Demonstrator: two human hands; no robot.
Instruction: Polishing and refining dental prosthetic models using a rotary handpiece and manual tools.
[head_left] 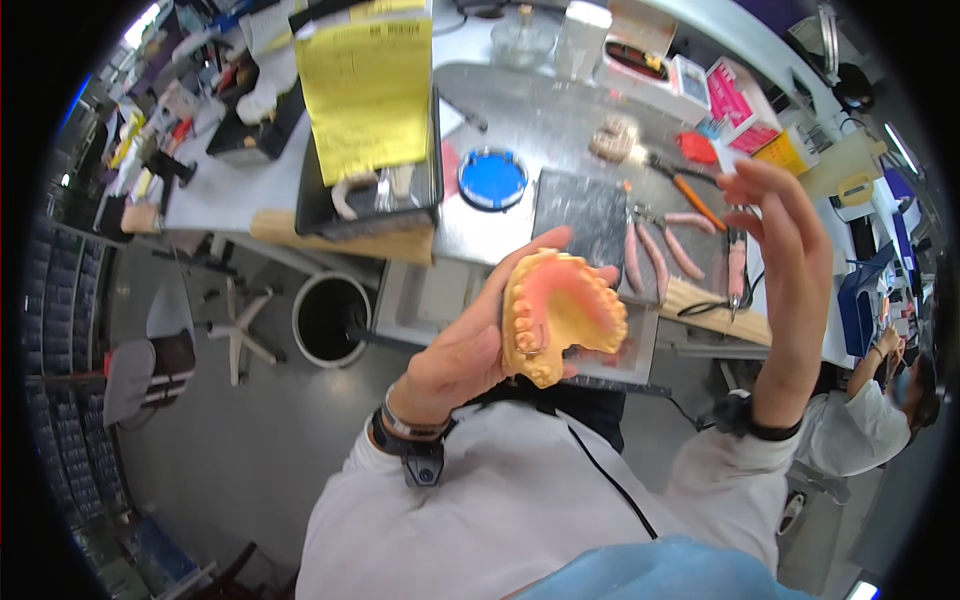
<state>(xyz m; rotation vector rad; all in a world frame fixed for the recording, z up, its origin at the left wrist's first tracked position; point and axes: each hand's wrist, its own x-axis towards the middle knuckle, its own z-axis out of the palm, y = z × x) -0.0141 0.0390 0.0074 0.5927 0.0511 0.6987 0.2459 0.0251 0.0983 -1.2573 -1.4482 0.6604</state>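
My left hand (465,345) grips a yellow dental cast (578,330) in front of my chest, fingers behind it and thumb along its side. Pink wax (545,290) covers part of the arch, and a thin bent wire shows near the front teeth. My right hand (785,225) is raised over the bench's right side, fingers apart and partly bent, holding nothing that I can see. Close beneath it lie an orange-handled tool (698,203) and a corded handpiece with a pink grip (737,270). Pink-handled pliers (655,262) rest left of these.
A black tray (437,165) with a yellow paper slip (365,100) stands on the left. Beside it sit a round blue-topped dish (492,179) and a dark slab (580,215). Another cast (615,138) lies farther back. A co-worker (870,400) sits at right; a bin (331,318) stands below left.
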